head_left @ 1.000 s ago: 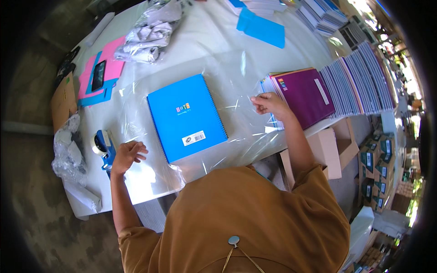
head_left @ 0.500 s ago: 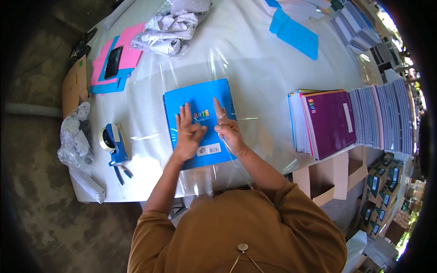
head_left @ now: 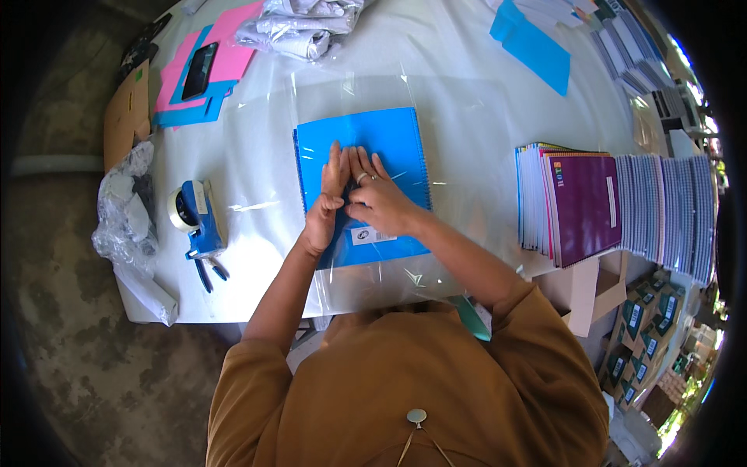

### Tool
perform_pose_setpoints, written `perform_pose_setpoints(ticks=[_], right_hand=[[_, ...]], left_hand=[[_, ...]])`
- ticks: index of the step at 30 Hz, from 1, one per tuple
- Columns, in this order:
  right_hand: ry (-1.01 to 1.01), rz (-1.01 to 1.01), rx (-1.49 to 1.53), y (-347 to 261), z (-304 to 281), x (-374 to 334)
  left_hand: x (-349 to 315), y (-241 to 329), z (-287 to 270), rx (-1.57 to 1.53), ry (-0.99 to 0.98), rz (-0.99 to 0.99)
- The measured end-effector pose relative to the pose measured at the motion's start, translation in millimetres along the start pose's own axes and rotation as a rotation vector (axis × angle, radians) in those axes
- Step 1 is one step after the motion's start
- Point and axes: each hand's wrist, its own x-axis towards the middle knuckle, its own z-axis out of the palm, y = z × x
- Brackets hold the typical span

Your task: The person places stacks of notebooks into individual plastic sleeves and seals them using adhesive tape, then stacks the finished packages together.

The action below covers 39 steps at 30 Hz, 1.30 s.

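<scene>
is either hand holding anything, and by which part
Cannot be told: the left hand and right hand are over the blue rectangular notebook, but any pinch on the clear plastic film is unclear.

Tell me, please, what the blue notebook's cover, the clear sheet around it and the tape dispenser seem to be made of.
Blue cover: smooth card or plastic; its even colour leaves both possible.
Clear sheet: glossy plastic film, by its transparency and bright glints.
Tape dispenser: probably hard plastic, smooth, by its evenly coloured body.

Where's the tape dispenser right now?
In the head view, the tape dispenser is on the left of the table, left of the blue notebook and, in the picture, below the phone.
</scene>
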Motion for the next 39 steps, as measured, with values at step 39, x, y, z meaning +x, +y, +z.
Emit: perform_pose_setpoints(ticks=[39], right_hand=[[-0.256,0.203,-0.268,-6,-14,17]], left_hand=[[-185,68,-122,1.272,0.807,0.136]])
